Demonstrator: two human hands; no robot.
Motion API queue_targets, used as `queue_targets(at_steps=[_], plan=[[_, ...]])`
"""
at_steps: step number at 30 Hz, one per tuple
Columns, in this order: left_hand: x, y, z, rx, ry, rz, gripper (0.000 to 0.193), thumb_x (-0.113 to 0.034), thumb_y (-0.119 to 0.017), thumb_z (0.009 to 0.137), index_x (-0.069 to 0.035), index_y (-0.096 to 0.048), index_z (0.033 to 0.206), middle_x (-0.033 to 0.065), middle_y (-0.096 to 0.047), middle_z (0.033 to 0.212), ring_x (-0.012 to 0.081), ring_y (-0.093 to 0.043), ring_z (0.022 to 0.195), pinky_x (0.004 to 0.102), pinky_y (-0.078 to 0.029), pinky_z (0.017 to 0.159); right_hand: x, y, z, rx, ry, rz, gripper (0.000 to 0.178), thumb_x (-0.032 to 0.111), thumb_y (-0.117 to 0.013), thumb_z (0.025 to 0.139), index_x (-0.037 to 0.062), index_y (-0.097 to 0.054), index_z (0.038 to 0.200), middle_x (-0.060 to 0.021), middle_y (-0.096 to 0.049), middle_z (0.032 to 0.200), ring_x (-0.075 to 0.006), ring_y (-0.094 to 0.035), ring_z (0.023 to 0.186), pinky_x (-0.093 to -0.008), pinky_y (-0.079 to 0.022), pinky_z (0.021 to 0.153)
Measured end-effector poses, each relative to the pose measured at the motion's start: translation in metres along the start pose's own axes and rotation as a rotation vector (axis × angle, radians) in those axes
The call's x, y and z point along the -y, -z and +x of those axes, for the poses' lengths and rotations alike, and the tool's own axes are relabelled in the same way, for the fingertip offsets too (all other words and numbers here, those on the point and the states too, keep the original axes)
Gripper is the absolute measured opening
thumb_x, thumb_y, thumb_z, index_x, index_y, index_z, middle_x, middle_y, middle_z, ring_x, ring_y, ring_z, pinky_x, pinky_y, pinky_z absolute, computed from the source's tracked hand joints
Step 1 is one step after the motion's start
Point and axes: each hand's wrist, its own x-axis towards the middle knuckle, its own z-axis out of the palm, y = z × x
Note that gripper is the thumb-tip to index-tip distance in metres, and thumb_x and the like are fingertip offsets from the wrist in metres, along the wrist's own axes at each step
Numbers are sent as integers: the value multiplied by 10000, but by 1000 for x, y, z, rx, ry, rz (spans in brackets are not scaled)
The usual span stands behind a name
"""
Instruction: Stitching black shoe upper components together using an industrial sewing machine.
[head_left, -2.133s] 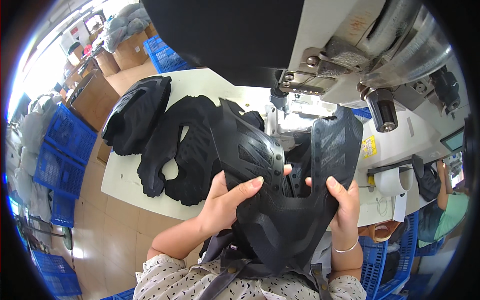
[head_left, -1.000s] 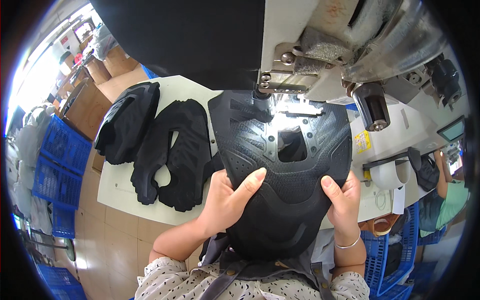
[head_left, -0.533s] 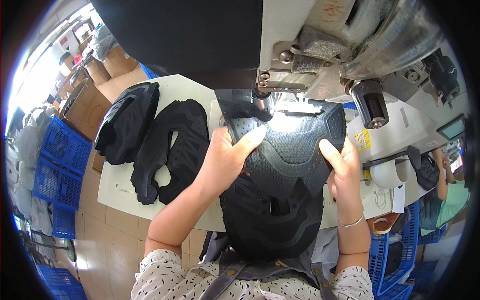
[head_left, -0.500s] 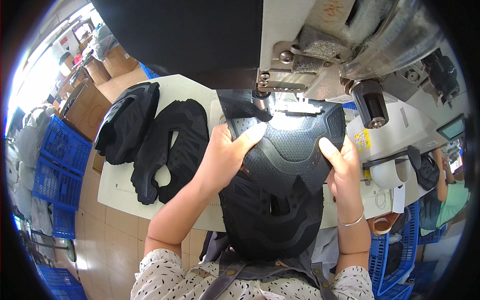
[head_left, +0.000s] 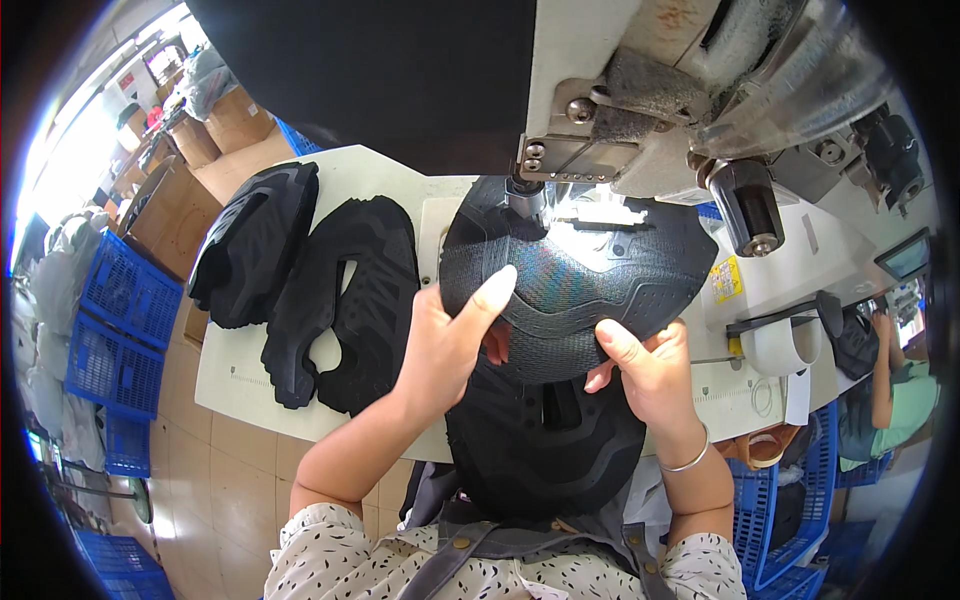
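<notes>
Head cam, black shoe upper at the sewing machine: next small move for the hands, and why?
Probably ease the black shoe upper slightly forward under the sewing machine head. The left hand and right hand grip its near fold, and its far edge sits at the needle area.

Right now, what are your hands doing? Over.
Left hand and right hand both hold black shoe piece under sewing machine. More black pieces lie left.

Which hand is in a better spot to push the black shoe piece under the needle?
Probably the left hand: its fingers reach furthest up the black shoe piece, close to the needle. The right hand grips the lower edge, farther back.
</notes>
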Motion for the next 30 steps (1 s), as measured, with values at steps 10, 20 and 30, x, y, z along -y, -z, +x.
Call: queue_targets(at_steps=[10, 20, 30], plan=[[17, -29, -29, 368, -83, -16, 230, -211, -522, 902, -31, -528, 760, -18, -514, 648, 54, -486, 605, 226, -399, 553, -3, -14, -16, 187, -84, -49, 169, 110, -545, 878, -46, -599, 843, -114, -626, 704, -167, -603, 556, -260, -497, 517], [0, -28, -19, 80, 55, 82, 275, -220, -501, 902, -62, -523, 678, -5, -475, 532, 77, -430, 435, 226, -348, 437, 31, 26, -12, -164, 706, -787, 157, 37, -518, 843, -12, -581, 979, -132, -611, 862, -148, -576, 707, -250, -463, 676], [1, -24, -9, 36, 73, -89, 174, -203, -548, 869, -61, -548, 769, -9, -513, 627, 74, -430, 461, 223, -348, 417, 33, 57, 38, 22, 184, -369, 221, 56, -551, 843, -17, -543, 1052, -60, -609, 925, -70, -557, 835, -203, -449, 725]])
